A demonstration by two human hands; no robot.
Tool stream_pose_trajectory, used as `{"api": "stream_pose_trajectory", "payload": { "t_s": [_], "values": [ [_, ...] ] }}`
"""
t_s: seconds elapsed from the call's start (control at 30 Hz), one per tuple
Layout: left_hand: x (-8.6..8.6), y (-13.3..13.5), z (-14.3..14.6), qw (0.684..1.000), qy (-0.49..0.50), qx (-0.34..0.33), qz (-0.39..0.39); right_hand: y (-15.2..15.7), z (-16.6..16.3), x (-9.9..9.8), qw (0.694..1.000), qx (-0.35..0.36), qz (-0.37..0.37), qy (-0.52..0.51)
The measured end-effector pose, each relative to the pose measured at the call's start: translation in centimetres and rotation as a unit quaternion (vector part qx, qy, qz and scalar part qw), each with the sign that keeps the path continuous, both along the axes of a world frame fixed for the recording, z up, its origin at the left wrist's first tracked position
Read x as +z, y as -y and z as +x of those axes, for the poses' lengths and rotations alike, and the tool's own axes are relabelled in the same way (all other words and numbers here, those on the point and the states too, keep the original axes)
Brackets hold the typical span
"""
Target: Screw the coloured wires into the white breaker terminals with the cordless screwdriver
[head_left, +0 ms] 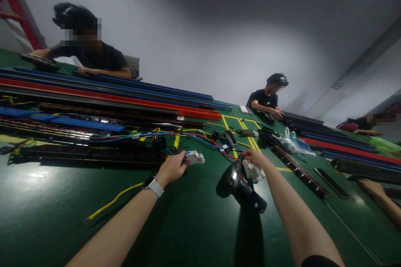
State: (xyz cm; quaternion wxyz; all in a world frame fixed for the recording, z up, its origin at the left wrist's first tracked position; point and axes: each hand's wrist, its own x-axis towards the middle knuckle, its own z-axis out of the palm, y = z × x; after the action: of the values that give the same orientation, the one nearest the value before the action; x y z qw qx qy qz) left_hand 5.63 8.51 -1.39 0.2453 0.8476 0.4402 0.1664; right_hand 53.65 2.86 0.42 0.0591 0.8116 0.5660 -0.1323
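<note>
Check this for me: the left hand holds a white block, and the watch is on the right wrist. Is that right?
Not quite: the head view shows the watch on the left wrist. The left hand does hold a white block.

Near the middle of the frame, the left hand (171, 170), with a smartwatch (154, 186) on its wrist, grips a white circuit breaker (196, 157). Right of centre, the right hand (255, 157) has its fingertips together beside a red wire (231, 155); blur makes it hard to say whether they pinch it. Just below lie a second breaker (248, 169) and a black cordless drill (240, 187) on the green table (194, 225). A yellow wire (115, 200) curves at lower left. Red channels (150, 102) cross the left side, and co-workers sit at upper left (105, 58) and upper right (265, 98).
</note>
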Motion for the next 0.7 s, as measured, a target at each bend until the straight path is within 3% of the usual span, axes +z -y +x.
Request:
{"api": "stream_pose_trajectory", "payload": {
  "t_s": [0.27, 0.5, 0.6, 0.7],
  "values": [
    [0.0, 0.0, -0.2, 1.000, 0.006, -0.001, -0.008, 1.1, -0.5, 0.5, 0.998, 0.043, 0.055, 0.008],
    [-0.9, -0.4, -0.6, 1.000, 0.026, -0.010, -0.002, 3.5, -2.0, 2.7, 0.988, 0.047, 0.150, -0.003],
    [-1.2, -0.6, -0.7, 0.999, 0.030, -0.014, -0.001, 4.2, -3.9, 4.3, 0.973, 0.076, 0.218, -0.011],
    [-1.6, -0.8, -0.8, 0.999, 0.042, -0.023, 0.003, 4.9, -8.1, 5.5, 0.951, 0.119, 0.282, -0.033]
  ]
}}
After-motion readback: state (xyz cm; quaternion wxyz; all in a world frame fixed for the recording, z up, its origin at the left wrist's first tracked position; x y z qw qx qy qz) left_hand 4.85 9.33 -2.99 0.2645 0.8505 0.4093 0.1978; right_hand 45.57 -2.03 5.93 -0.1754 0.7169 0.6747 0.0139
